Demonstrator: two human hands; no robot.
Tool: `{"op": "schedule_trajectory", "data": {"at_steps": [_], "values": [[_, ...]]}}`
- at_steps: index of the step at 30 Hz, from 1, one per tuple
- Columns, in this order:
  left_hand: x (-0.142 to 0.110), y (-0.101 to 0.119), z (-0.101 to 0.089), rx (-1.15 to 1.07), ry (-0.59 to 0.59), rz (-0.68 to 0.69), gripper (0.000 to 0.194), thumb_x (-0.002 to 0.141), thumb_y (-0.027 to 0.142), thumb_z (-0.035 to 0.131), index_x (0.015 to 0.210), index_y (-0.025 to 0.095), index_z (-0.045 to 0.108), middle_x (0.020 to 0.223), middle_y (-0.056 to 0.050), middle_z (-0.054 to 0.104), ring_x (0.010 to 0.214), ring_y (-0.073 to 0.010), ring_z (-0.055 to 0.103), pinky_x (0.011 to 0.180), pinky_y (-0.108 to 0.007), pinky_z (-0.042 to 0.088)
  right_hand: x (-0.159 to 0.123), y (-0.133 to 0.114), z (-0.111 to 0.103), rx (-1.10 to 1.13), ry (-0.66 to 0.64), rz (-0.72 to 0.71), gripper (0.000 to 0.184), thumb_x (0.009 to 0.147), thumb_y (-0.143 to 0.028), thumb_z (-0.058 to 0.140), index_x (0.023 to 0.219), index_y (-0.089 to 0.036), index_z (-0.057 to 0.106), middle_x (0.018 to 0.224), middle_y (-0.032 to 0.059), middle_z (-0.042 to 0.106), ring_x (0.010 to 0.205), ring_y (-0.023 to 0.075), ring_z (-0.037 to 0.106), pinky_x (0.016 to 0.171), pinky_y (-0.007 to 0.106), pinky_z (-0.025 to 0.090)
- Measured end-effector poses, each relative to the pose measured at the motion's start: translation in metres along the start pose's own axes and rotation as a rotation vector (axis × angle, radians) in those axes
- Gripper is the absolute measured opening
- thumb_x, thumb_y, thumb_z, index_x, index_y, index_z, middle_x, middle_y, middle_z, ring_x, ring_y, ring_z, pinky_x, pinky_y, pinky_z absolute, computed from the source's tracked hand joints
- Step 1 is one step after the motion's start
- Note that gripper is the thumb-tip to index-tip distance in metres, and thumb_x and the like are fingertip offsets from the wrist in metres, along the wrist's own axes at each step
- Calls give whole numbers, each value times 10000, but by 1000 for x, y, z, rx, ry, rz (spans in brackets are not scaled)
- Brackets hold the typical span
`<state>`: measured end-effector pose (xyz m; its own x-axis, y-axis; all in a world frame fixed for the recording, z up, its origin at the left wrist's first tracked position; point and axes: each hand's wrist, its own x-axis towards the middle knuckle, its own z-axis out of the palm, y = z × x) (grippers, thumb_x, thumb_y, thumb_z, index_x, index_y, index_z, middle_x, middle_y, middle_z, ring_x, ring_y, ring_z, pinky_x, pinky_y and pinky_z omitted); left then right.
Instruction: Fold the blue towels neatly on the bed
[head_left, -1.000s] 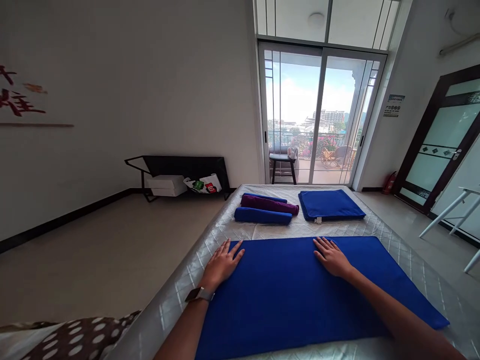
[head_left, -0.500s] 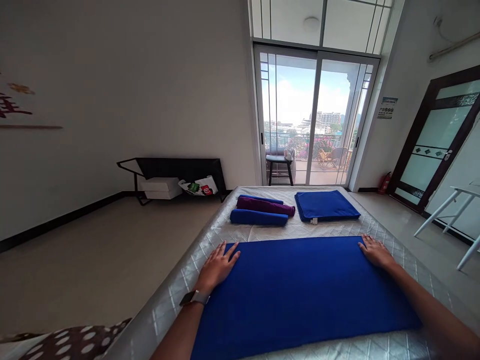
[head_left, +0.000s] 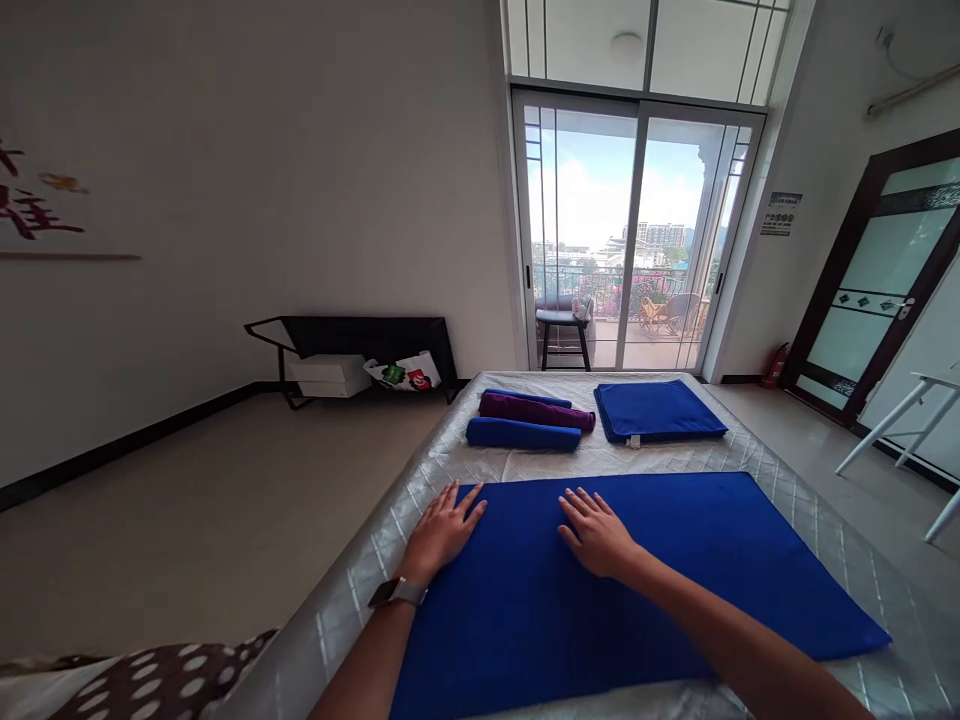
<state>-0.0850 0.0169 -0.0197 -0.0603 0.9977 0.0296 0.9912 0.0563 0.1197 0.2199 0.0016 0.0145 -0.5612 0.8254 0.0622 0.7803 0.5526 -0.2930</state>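
The blue cloth (head_left: 540, 625) was found laid flat on the mattress (head_left: 360, 590), its left edge running near the mattress's left edge and its far edge short of the rolls. The left hand (head_left: 442, 532), palm down with fingers fanned, lay over the cloth's far left corner; a watch (head_left: 397, 592) was on that wrist. The right hand (head_left: 598, 532), likewise palm down with fingers apart, was on the cloth near its far edge, left of that edge's midpoint. Neither hand pinched anything; the pressure applied could not be determined. Towards the mattress's far left corner, a purple roll (head_left: 536, 411) lay between a front blue roll (head_left: 523, 435) and a rear blue roll (head_left: 551, 401). Towards the far right corner sat a folded blue stack (head_left: 660, 410), a white label (head_left: 634, 441) showing at its near edge.
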Motion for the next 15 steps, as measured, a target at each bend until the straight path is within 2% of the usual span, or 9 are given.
{"op": "schedule_trajectory", "data": {"at_steps": [3, 6, 9, 11, 13, 15], "values": [[-1, 0, 1, -10, 8, -14, 611, 1023, 506, 301, 1566, 229, 339, 1637, -140, 313, 1508, -304, 285, 1221, -484, 224, 6, -10, 11, 20, -25, -17, 615, 1039, -493, 261, 1589, -222, 310, 1646, 66, 262, 1527, 249, 213, 1247, 465, 169], [-1, -2, 3, -6, 16, -1, 606, 1025, 511, 274, 1565, 245, 340, 1634, -134, 322, 1506, -308, 290, 1210, -500, 240, 2, 7, 6, 8, -49, 47, 645, 1038, -513, 238, 1591, -188, 298, 1657, 68, 236, 1538, 231, 174, 1254, 442, 130], [-1, -3, 4, -15, 28, 8, 610, 1025, 528, 248, 1566, 261, 336, 1636, -123, 325, 1506, -311, 291, 1202, -509, 250, -13, 50, -6, -32, -36, 143, 647, 1040, -529, 220, 1594, -203, 290, 1667, 47, 231, 1541, 219, 166, 1256, 425, 110], [-1, -4, 3, -22, 19, 8, 609, 1023, 535, 247, 1564, 270, 339, 1640, -115, 318, 1505, -317, 293, 1201, -516, 248, -27, 86, -13, -82, 13, 237, 609, 1046, -530, 230, 1582, -256, 323, 1663, 25, 272, 1530, 219, 211, 1253, 420, 134], [-1, -4, 1, -23, 3, 9, 612, 1023, 536, 243, 1563, 266, 341, 1644, -119, 308, 1508, -319, 283, 1205, -516, 240, -41, 119, -17, -135, 78, 335, 543, 1043, -517, 334, 1536, -298, 406, 1637, 36, 344, 1493, 247, 304, 1232, 458, 207], [-1, -4, 1, -17, -9, 5, 618, 1023, 536, 233, 1566, 257, 336, 1647, -128, 298, 1516, -314, 263, 1210, -510, 229, -50, 142, -17, -167, 115, 395, 488, 1008, -481, 502, 1453, -280, 501, 1571, 81, 429, 1403, 288, 429, 1169, 530, 320]]}}
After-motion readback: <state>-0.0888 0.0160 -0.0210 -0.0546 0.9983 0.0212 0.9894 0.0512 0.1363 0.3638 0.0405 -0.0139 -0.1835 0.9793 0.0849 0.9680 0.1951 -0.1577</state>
